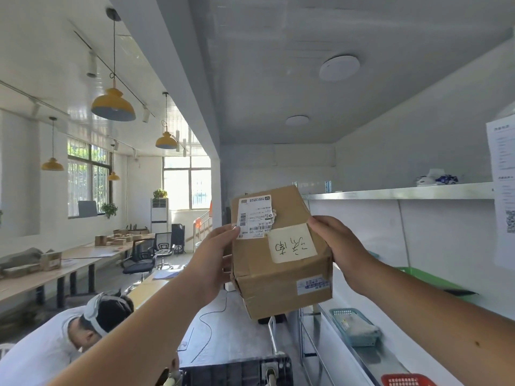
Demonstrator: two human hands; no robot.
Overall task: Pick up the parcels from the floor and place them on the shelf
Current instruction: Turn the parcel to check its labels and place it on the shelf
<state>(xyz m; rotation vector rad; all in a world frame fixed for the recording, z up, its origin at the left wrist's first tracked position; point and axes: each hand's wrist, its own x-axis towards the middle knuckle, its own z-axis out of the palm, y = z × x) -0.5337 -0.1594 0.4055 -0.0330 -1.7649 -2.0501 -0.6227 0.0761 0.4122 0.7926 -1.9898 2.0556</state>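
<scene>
Head view. Item: one brown cardboard parcel [281, 254], held up in the air at about chest height between both hands, in front of and below the upper metal shelf [404, 194] on the right wall, touching no shelf.

Labels: a white shipping label [255, 217] on the top face, upside down to the camera, carrying barcodes and small print; the string "P021-00" can be made out, the rest is too small to read. Just beside it, a cream paper note [292, 243] with black handwritten characters, also inverted and not legible. A small blue-and-white sticker [313, 284] sits on the near side face, text unreadable.

Condition: corrugated box, edges dented, left seam split and crumpled, brown tape over the flaps.

Left hand [214, 263]: fingers curled against the parcel's left side, thumb lying on the top edge at the label.

Right hand [337, 246]: clasped over the right top corner, thumb on top, fingers wrapped down the right side.

Surroundings: a printed paper notice [503, 196] with a QR code on the right wall, text unreadable; a teal plastic basket [355, 325] on a lower shelf.
</scene>
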